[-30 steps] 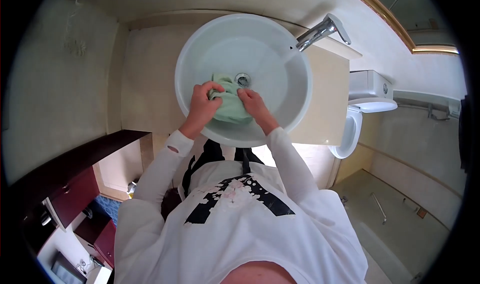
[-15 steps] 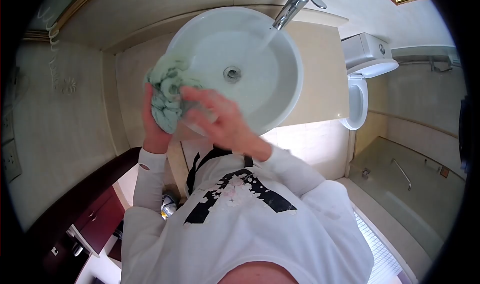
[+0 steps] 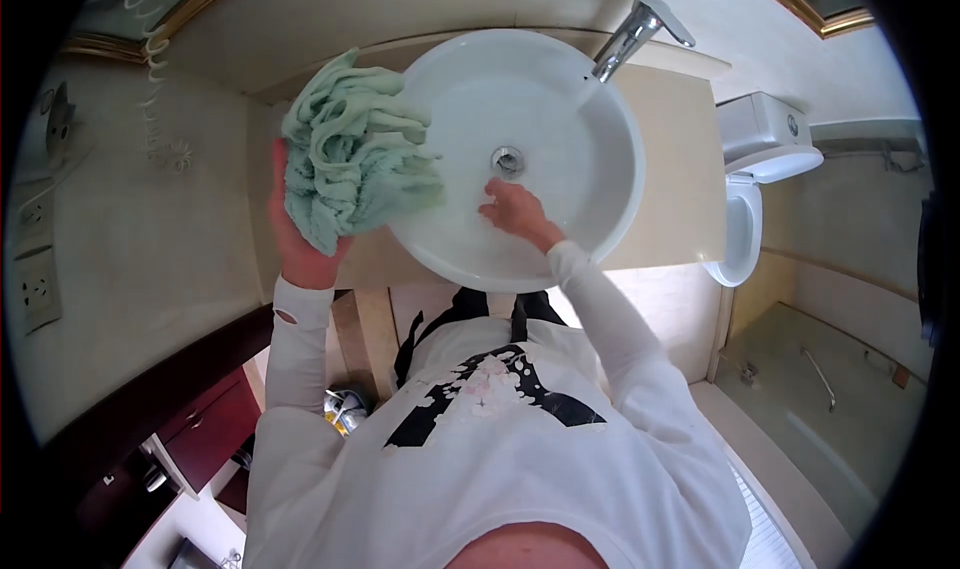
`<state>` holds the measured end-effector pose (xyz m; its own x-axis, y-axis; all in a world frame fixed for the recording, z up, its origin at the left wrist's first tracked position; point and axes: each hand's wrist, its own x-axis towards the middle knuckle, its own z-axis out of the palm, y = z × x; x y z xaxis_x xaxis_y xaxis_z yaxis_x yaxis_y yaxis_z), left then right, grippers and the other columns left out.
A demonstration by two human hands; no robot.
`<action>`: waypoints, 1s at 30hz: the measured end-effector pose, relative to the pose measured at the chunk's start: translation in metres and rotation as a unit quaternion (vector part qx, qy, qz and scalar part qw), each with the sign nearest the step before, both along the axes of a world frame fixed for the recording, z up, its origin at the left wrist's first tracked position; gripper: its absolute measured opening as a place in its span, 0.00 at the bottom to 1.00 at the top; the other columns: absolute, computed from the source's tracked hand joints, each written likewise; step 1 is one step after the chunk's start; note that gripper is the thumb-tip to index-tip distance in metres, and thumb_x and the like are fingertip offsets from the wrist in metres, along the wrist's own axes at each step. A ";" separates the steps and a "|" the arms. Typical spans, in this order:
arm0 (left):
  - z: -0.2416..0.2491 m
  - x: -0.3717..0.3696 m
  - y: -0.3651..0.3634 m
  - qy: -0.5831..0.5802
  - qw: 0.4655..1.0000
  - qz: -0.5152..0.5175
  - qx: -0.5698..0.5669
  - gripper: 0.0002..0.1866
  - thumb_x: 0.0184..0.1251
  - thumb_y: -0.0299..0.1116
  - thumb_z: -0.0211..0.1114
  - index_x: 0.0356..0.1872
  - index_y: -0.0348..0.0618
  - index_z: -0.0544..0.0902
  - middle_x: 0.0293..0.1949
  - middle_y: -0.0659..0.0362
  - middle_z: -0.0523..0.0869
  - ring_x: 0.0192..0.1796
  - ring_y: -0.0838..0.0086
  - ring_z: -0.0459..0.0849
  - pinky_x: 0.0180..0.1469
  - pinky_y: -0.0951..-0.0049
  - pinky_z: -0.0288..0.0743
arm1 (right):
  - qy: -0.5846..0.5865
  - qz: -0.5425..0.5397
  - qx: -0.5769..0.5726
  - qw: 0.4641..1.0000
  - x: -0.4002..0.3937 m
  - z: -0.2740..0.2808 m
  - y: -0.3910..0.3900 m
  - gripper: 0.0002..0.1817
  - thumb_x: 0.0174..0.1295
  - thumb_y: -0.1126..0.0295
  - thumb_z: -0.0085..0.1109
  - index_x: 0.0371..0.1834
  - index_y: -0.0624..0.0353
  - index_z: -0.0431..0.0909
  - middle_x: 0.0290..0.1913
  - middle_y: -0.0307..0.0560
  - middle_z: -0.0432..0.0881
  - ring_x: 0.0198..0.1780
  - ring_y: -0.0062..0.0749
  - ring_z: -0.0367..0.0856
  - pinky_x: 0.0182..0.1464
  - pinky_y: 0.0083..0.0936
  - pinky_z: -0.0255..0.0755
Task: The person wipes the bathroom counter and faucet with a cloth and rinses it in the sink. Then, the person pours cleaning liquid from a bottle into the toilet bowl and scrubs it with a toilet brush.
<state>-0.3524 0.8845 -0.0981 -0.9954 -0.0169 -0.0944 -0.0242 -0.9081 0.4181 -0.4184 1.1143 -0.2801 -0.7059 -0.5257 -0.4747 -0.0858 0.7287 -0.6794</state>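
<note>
A bunched, pale green cloth (image 3: 345, 154) is held up at the left rim of the white round sink (image 3: 625, 184), its right edge smeared by motion. My left hand (image 3: 300, 239) grips it from the left and below, most of the fingers hidden behind it. Over the lower part of the basin, just below the drain (image 3: 507, 162), is my right hand (image 3: 515, 212), apart from the cloth. Its fingers are bent and spaced, with nothing visible in them. Water runs from the chrome faucet (image 3: 628, 41) into the basin.
The beige counter (image 3: 680, 159) surrounds the sink. A white toilet (image 3: 738, 229) stands to the right, beyond it a bathtub (image 3: 800, 399). Wall sockets (image 3: 38, 289) and a coiled cord (image 3: 155, 79) are on the left. Dark red cabinets (image 3: 210, 434) stand at the lower left.
My right hand has left the cloth and moved right over the basin. The cloth has risen and looks more spread out in my left hand. The whole view has shifted slightly.
</note>
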 end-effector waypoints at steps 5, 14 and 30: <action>0.003 -0.002 0.001 0.004 1.000 0.003 -0.001 0.25 0.70 0.49 0.41 0.61 0.45 0.66 0.58 0.52 0.71 0.60 0.59 0.69 0.61 0.57 0.64 | 0.270 -0.051 -0.279 0.920 0.020 0.083 -0.044 0.43 0.36 0.68 0.71 0.60 0.58 0.59 0.58 0.54 0.65 0.60 0.45 0.63 0.57 0.40 0.62; 0.018 0.013 0.019 -0.026 0.998 0.036 -0.038 0.26 0.69 0.51 0.41 0.60 0.46 0.67 0.59 0.56 0.71 0.58 0.60 0.72 0.60 0.56 0.65 | 0.236 -0.098 -0.413 0.874 0.044 0.137 -0.052 0.37 0.37 0.69 0.67 0.59 0.52 0.67 0.36 0.38 0.77 0.43 0.36 0.73 0.47 0.30 0.60; -0.053 0.064 0.070 -0.357 0.868 -0.046 -0.342 0.30 0.66 0.38 0.53 0.66 0.42 0.54 0.55 0.55 0.67 0.49 0.61 0.77 0.51 0.65 0.72 | 0.407 -0.057 -0.001 0.912 0.022 0.056 0.066 0.19 0.36 0.77 0.56 0.37 0.52 0.79 0.35 0.44 0.74 0.43 0.39 0.70 0.41 0.33 0.60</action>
